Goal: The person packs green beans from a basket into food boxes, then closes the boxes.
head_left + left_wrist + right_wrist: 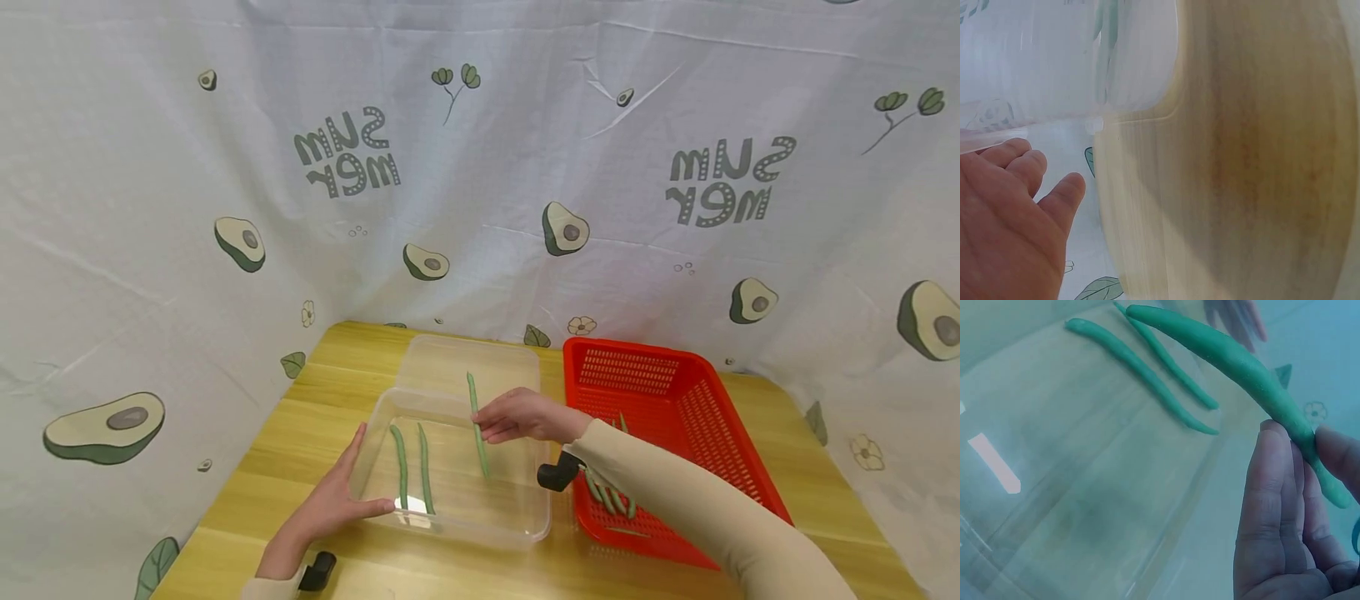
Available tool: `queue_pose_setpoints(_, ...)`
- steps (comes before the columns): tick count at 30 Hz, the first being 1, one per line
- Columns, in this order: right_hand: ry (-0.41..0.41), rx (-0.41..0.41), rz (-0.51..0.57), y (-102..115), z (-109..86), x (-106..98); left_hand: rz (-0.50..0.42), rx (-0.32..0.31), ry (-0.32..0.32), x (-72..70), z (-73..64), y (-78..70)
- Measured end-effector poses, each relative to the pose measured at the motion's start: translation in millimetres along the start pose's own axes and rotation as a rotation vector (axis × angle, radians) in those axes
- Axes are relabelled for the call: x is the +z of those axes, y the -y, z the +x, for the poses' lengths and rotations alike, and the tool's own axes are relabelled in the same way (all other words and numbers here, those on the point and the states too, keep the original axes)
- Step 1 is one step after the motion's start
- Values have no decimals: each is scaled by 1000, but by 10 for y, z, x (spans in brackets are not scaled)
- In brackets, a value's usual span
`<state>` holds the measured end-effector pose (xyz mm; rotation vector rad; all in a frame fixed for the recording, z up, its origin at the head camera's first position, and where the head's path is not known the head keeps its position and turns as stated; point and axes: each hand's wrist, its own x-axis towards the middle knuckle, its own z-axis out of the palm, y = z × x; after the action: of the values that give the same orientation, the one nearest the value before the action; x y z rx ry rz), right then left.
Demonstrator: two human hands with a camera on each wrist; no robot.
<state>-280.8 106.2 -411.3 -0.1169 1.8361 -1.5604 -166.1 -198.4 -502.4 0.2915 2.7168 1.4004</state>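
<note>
My right hand (521,415) pinches a green bean (477,425) between thumb and fingertips, above the right half of a clear plastic box (517,533). In the right wrist view the green bean (1235,359) slants up and left from the fingers. Two more green beans (401,467) lie side by side in the left half of the box. My left hand (333,500) rests spread against the box's front left corner, thumb at the front rim and fingers along the left wall. The left wrist view shows its loosely bent fingers (1063,197) beside the box wall.
A red perforated basket (738,433) stands right of the box, with several green beans (603,492) in its near left part, partly hidden by the right sleeve. A clear lid (435,358) lies behind the box on the wooden table (300,425). A printed cloth hangs behind.
</note>
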Motion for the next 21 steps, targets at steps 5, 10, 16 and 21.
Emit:
queue_pose_setpoints(5,14,23,-33,-38,134,153,-23,-18,-3,-1,-4,9)
queue_pose_setpoints(10,59,27,-74,-76,199,241,-30,-6,-3,7,-3,3)
queue_pose_setpoints(16,95,38,-105,-94,261,320,-52,1,-16,8,-2,9)
queue_pose_setpoints(21,112,57,-111,-150,311,352,-54,-1,-23,11,-4,20)
